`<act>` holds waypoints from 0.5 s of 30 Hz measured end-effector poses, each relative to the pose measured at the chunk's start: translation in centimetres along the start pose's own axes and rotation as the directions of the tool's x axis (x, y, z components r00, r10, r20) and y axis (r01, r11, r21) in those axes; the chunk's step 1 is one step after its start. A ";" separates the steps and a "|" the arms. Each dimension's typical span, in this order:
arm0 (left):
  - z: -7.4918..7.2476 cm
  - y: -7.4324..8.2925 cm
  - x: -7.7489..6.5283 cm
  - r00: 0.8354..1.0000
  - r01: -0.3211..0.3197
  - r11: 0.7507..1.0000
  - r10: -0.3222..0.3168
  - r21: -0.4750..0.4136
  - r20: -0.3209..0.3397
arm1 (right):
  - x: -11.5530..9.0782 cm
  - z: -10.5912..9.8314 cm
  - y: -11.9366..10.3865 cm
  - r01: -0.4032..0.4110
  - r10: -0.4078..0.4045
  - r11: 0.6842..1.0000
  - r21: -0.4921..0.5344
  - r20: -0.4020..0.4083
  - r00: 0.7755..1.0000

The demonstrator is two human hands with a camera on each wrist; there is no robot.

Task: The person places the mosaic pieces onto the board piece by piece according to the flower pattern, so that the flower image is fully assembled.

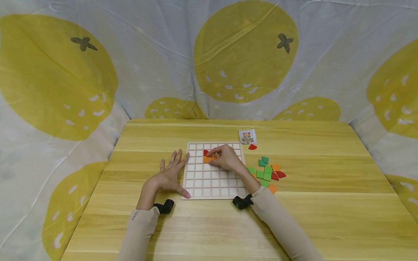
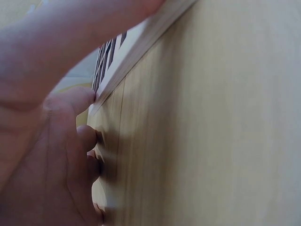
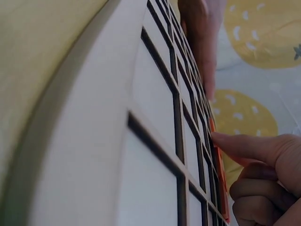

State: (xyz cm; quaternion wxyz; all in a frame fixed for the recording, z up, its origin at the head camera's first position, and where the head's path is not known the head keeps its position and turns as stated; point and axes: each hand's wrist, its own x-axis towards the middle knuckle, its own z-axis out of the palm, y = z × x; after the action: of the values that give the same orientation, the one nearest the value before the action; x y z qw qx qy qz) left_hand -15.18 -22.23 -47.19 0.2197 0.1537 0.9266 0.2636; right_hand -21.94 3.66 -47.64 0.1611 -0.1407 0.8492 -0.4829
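Note:
A pale wooden grid board (image 1: 197, 182) lies on the table. My left hand (image 1: 168, 176) spreads its fingers along the board's left edge, with thumb and index fingertip right at the frame; the left wrist view shows this hand (image 2: 51, 155) beside the rim. Over the upper middle of the grid, my right hand (image 1: 226, 158) has thumb and index around an orange square tile (image 1: 213, 157), partly hidden by the fingers. Left of it, a red quarter-round tile (image 1: 205, 152) and another orange tile (image 1: 206, 160) sit in cells. In the right wrist view, the thumb (image 3: 244, 146) touches the row of tiles (image 3: 220, 172).
Loose light green tiles (image 1: 267, 169), dark green tiles (image 1: 262, 162), red tiles (image 1: 281, 174) and orange tiles (image 1: 272, 188) lie right of the board, near my right forearm. A small pattern card (image 1: 247, 136) and a single red tile (image 1: 252, 146) are behind them.

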 end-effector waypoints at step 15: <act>0.0 0.2 0.0 1.000 -0.004 1.000 0.004 0.000 0.007 | -2.5 -5.8 2.3 0.010 -0.011 1.000 -0.006 -0.029 1.000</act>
State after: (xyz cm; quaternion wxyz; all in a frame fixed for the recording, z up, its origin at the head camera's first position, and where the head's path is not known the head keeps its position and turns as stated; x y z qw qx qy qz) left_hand -15.11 -22.08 -47.03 0.2225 0.1565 0.9255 0.2634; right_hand -22.22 10.31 -46.45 0.1457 -0.1385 0.8520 -0.4834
